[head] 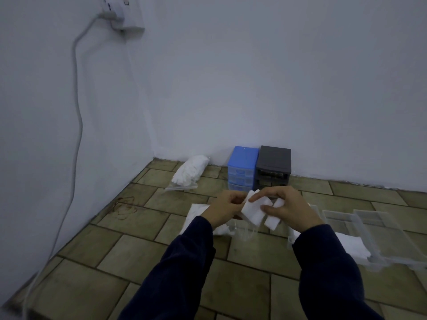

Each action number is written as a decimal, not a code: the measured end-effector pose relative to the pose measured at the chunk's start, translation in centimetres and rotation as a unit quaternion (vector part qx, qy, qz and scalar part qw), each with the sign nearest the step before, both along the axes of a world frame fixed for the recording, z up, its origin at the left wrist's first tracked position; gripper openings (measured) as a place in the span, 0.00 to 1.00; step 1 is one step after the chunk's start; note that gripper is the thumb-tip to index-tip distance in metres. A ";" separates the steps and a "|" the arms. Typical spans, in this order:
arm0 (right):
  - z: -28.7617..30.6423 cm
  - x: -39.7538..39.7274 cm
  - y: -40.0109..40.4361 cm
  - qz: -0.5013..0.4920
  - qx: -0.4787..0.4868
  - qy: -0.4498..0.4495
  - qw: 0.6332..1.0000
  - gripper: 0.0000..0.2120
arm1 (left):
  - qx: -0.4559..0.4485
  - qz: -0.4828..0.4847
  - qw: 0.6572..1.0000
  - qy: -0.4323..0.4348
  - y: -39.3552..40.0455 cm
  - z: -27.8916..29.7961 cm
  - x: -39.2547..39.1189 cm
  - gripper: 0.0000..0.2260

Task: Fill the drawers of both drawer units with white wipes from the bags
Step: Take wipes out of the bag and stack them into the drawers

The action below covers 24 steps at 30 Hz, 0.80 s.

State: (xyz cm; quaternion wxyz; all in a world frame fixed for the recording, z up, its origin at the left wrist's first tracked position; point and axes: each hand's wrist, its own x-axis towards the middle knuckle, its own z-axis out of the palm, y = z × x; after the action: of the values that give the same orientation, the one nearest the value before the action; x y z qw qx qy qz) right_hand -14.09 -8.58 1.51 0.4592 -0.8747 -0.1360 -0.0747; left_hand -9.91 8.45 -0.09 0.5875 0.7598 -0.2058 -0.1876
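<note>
A: What fills most of the view?

B: Pale walls [231,77] meeting in a corner, and under them a tiled floor [92,262]. A grey cable [77,112] hangs down the left wall from a socket block [122,17] near the top.

A: And the drawer units?

B: Two small ones stand side by side against the back wall, touching. The blue drawer unit [242,167] is on the left with its clear drawers in place; the black drawer unit [273,166] on the right shows open slots at the front.

A: Where are the drawers from that one?

B: Clear plastic drawers [374,229] lie on the floor at the right. One of them [351,247], nearest the person, holds white wipes.

A: The bags?

B: A clear bag of wipes [190,170] lies near the corner, left of the blue unit. A second bag [196,211] lies flat on the floor under the left forearm, with white wipes at its opening.

A: What are the hands doing?

B: Both come out of dark blue sleeves [184,262] and meet above the floor in front of the units. The left hand [227,207] has its fingers curled round the left edge of a small stack of wipes [253,209]. The right hand [287,207] pinches the same stack from the other side, forefinger laid across the top, thumb under, and a few more wipes [273,219] hang below its palm.
</note>
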 end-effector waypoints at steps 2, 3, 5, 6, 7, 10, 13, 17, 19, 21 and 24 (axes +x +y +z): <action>0.1 0.0 0.1 -0.005 -0.015 -0.005 1.000 0.22 | 0.014 -0.009 1.000 0.007 0.0 0.2 -0.1 0.13; 0.2 -0.1 0.1 -0.006 -0.020 -0.006 1.000 0.22 | 0.019 -0.016 1.000 0.010 0.0 0.2 -0.2 0.13; 0.2 -0.2 0.2 -0.009 -0.034 -0.010 0.999 0.23 | 0.028 -0.018 0.999 0.021 0.0 0.5 -0.3 0.14; 0.1 -0.2 0.2 -0.012 -0.041 -0.013 0.999 0.23 | 0.030 -0.012 0.999 0.030 0.0 0.6 -0.3 0.14; 0.0 -0.2 0.2 -0.015 -0.046 -0.016 0.999 0.24 | 0.031 -0.008 0.999 0.035 0.0 0.7 -0.4 0.14; -0.1 -0.1 0.4 -0.022 -0.052 -0.025 0.998 0.24 | 0.015 -0.002 0.999 0.043 -0.1 0.9 -0.6 0.11; -0.1 -0.1 0.3 -0.024 -0.051 -0.038 0.998 0.21 | 0.016 -0.005 0.999 0.044 -0.1 1.1 -0.7 0.11; -0.6 0.2 -0.1 -0.058 -0.008 -0.063 0.996 0.16 | 0.032 -0.030 0.999 0.014 0.2 1.0 -0.5 0.13; -0.8 0.3 0.0 -0.083 0.023 -0.074 0.994 0.14 | 0.035 -0.027 0.999 0.013 0.1 0.9 -0.6 0.13; -1.0 0.4 0.1 -0.092 0.054 -0.078 0.991 0.14 | 0.023 -0.009 0.999 0.021 -0.1 0.8 -0.5 0.12; -0.9 0.4 -0.2 -0.090 0.105 -0.060 0.989 0.16 | -0.013 0.036 0.999 0.032 -0.2 0.6 -0.3 0.12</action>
State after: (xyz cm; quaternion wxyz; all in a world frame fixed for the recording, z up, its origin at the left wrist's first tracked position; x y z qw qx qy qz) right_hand -13.70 -8.73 0.57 0.5308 -0.8242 -0.0757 -0.1822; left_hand -10.23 8.22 0.51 0.6097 0.7527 -0.1616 -0.1884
